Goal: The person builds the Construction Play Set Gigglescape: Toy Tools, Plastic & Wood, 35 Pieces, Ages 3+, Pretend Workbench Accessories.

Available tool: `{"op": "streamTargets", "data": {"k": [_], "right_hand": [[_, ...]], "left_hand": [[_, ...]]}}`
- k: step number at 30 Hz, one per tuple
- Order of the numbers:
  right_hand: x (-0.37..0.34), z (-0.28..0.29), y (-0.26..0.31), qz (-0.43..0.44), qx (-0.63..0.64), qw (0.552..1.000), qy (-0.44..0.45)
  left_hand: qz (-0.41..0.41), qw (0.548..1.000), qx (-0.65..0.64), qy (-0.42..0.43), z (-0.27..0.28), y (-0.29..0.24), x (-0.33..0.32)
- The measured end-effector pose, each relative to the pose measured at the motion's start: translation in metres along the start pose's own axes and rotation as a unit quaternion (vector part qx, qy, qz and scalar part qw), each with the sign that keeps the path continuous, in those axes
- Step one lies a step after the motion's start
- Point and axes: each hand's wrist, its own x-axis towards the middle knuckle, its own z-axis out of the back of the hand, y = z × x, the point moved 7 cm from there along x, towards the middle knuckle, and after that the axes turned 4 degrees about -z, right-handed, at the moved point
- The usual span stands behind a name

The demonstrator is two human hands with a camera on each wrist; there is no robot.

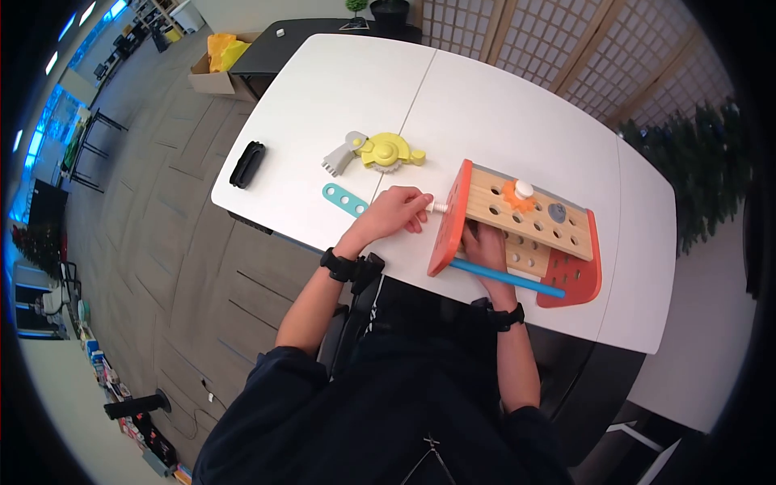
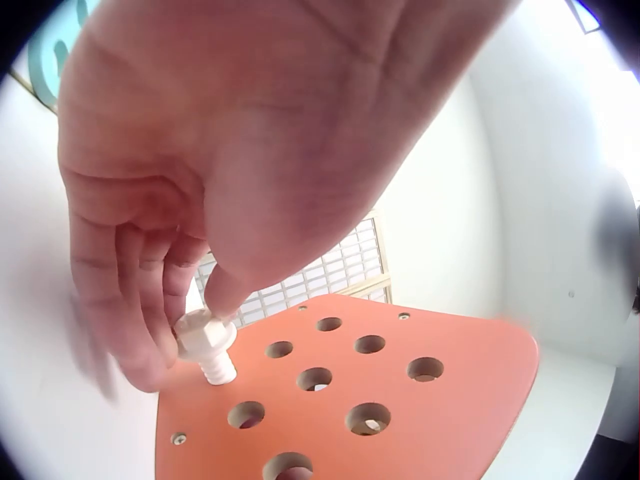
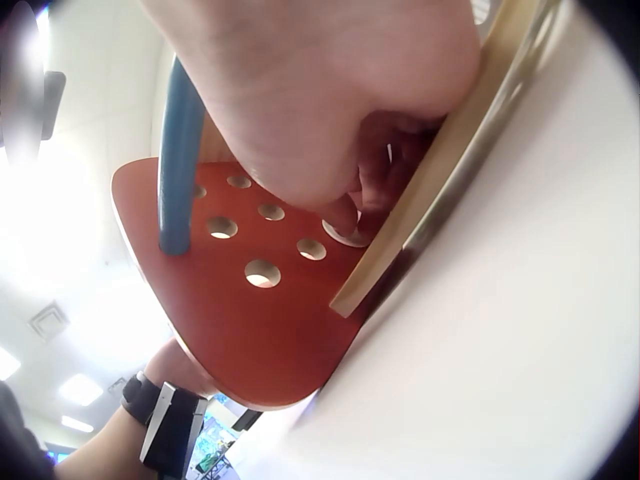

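A toy workbench has red end panels (image 1: 453,222) (image 2: 440,400) (image 3: 240,330), a pegboard wooden top (image 1: 517,212) and a blue rod (image 1: 509,277) (image 3: 182,150). Outside the left panel, my left hand (image 1: 394,212) (image 2: 230,150) pinches a white bolt (image 1: 437,208) (image 2: 207,340), its threaded end at one of the panel's holes. My right hand (image 1: 487,249) (image 3: 340,90) reaches inside, under the top, against that panel's inner face. Its fingertips hold a white ring-like piece (image 3: 345,233), mostly hidden by the fingers.
A yellow and grey toy saw (image 1: 384,151) lies beyond my left hand, near a teal strip with holes (image 1: 344,199). A black case (image 1: 247,165) lies by the table's left edge. An orange gear (image 1: 517,196) and white knob sit on the workbench top.
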Motion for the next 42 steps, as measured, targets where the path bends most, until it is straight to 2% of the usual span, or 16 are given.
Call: {"op": "streamTargets", "data": {"k": [2, 5, 6, 9, 12, 16, 19, 23, 26, 29, 32, 35, 38, 41, 42], "right_hand": [[-0.001, 0.001, 0.001, 0.000, -0.007, 1.000, -0.001], [0.001, -0.001, -0.002, 0.001, 0.010, 1.000, -0.003], [0.000, -0.001, -0.003, -0.011, 0.019, 1.000, 0.003], [-0.001, 0.001, 0.000, -0.019, 0.024, 0.999, 0.014], [0.000, 0.001, 0.000, -0.020, 0.003, 1.000, 0.013], [0.000, 0.002, 0.002, -0.010, 0.021, 1.000, -0.007], [0.000, -0.002, -0.001, -0.023, 0.022, 0.999, 0.007], [0.001, 0.000, -0.001, -0.009, -0.004, 1.000, -0.004], [0.000, 0.000, 0.001, 0.001, -0.023, 1.000, -0.012], [0.000, 0.000, 0.001, 0.004, -0.018, 1.000, -0.015], [0.000, 0.001, 0.001, 0.011, -0.016, 1.000, -0.019], [0.000, 0.001, 0.001, 0.000, -0.005, 1.000, -0.012], [0.000, 0.001, 0.003, 0.000, 0.004, 1.000, -0.009], [0.000, 0.000, 0.001, 0.010, 0.002, 1.000, -0.014], [0.000, 0.000, 0.001, 0.013, 0.001, 1.000, -0.016]], "left_hand": [[-0.021, 1.000, -0.014, 0.003, 0.000, -0.001, -0.001], [-0.107, 0.989, 0.095, -0.027, 0.003, -0.022, -0.008], [-0.089, 0.995, 0.045, -0.014, 0.002, -0.020, -0.009], [-0.118, 0.993, -0.014, -0.001, 0.003, -0.019, -0.010], [-0.076, 0.988, -0.100, -0.085, 0.008, -0.017, -0.012], [0.007, 0.997, 0.063, -0.034, 0.004, -0.002, -0.006], [-0.060, 0.990, 0.126, -0.035, 0.000, -0.002, -0.005], [-0.056, 0.998, -0.002, -0.038, -0.005, -0.002, -0.014], [-0.008, 0.999, -0.004, -0.037, -0.003, 0.000, -0.011], [0.048, 0.995, 0.080, -0.019, -0.002, -0.009, -0.009], [0.060, 0.994, 0.090, 0.010, -0.005, -0.006, -0.004], [-0.009, 0.999, 0.028, 0.034, -0.007, -0.011, -0.007], [-0.062, 0.997, 0.026, 0.031, -0.006, -0.023, -0.015], [-0.053, 0.997, 0.051, -0.015, -0.001, -0.022, -0.013], [-0.018, 0.996, 0.084, -0.020, 0.000, -0.020, -0.011]]}}
